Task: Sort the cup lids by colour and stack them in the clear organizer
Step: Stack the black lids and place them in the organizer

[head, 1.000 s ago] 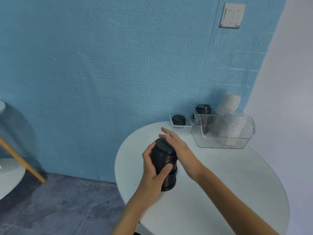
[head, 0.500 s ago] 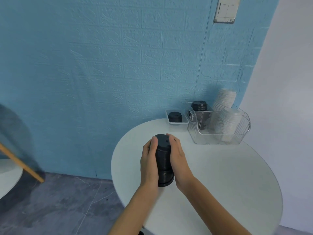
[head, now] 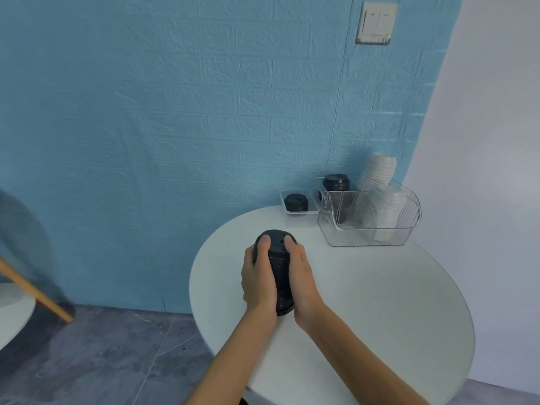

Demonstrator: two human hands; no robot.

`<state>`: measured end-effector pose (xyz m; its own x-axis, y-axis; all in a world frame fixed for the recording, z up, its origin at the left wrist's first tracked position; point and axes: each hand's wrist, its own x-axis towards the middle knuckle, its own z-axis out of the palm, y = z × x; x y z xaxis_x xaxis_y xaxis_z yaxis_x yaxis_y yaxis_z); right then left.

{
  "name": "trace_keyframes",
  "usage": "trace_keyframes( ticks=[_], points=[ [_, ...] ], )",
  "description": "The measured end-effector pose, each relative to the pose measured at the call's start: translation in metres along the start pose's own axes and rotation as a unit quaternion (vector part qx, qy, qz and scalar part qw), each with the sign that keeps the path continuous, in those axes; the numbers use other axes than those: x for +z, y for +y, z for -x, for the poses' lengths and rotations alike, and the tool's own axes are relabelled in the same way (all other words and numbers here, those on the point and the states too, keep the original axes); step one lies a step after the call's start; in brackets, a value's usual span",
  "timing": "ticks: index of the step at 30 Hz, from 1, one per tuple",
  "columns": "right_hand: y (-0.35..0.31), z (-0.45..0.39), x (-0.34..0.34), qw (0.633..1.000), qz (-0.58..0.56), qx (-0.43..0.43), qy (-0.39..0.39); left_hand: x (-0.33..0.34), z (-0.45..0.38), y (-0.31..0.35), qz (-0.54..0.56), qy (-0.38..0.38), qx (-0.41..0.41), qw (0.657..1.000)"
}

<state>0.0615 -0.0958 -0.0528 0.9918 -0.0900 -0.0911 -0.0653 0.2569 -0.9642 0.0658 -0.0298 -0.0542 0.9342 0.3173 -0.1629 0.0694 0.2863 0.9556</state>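
Head view: tall stack of black plastic cup lids (head: pixel 277 273) clasped between left hand (head: pixel 258 277) and right hand (head: pixel 302 277), fingers curled round it. Squaring step; next, carry to ribbed clear plastic organizer (head: pixel 371 229), far right of stack.

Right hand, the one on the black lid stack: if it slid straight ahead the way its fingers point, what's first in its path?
Probably the small white tray holding black lids, left of the clear organizer; depth is uncertain.

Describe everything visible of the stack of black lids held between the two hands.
The stack of black lids is a tall column of nested matte, plastic-looking lids, the top lid showing small holes. It stands roughly upright on the round white table, left hand and right hand gripping its sides, a thumb on each side of the top rim.
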Motion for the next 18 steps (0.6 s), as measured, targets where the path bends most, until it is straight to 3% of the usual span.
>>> trace_keyframes(
  ticks=[7, 18],
  points=[
    [0.005, 0.004, 0.003, 0.999, -0.024, -0.015, 0.015, 0.007, 0.006, -0.002, -0.001, 0.049, 0.021, 0.999],
    [0.008, -0.003, 0.004, 0.999, -0.016, -0.033, 0.038, 0.015, 0.001, -0.006, -0.007, 0.053, 0.044, 0.998]
  ],
)
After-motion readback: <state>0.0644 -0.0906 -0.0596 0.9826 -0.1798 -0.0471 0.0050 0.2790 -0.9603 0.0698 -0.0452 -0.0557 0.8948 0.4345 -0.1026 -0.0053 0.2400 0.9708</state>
